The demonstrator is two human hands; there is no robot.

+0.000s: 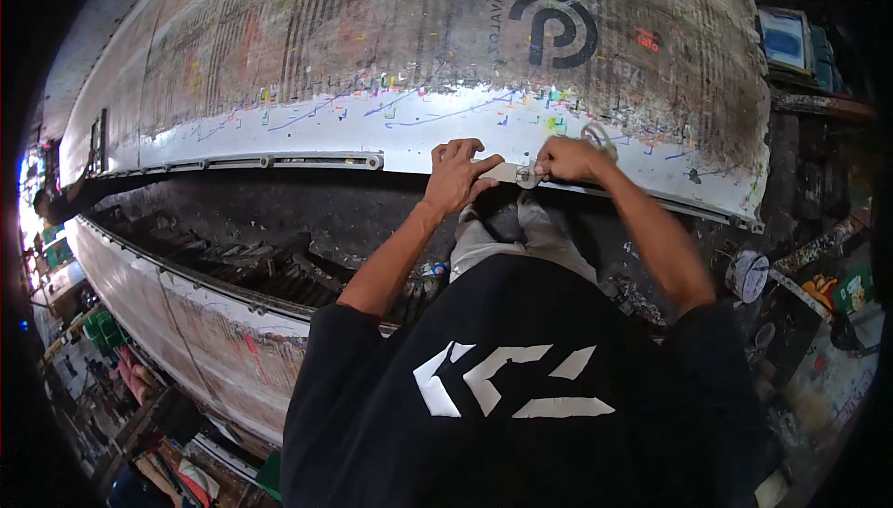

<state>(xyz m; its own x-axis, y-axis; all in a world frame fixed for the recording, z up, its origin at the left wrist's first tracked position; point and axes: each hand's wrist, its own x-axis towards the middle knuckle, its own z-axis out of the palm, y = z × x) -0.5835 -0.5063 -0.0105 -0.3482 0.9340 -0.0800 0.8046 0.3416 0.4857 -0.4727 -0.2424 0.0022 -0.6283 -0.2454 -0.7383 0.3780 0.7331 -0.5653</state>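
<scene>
At the near edge of a long, paint-stained printing table (pixel 372 127), my left hand (pixel 453 176) pinches one end of a short pale strip (pixel 500 172) between thumb and index finger. Its other fingers curl over the table's white border. My right hand (pixel 569 160) is closed at the strip's other end, with its fingertips on a small round, clear, shiny piece (pixel 526 176). What that piece is cannot be made out. Just behind the right hand a pale ring (pixel 598 140), perhaps a tape roll, lies on the table.
A metal rail with bolts (pixel 270 162) runs along the table edge to the left. Another stained table (pixel 223 340) stands left, beyond a dark gap. Someone's dark arm (pixel 79 193) reaches in at far left. A white round container (pixel 747 275) and clutter lie right.
</scene>
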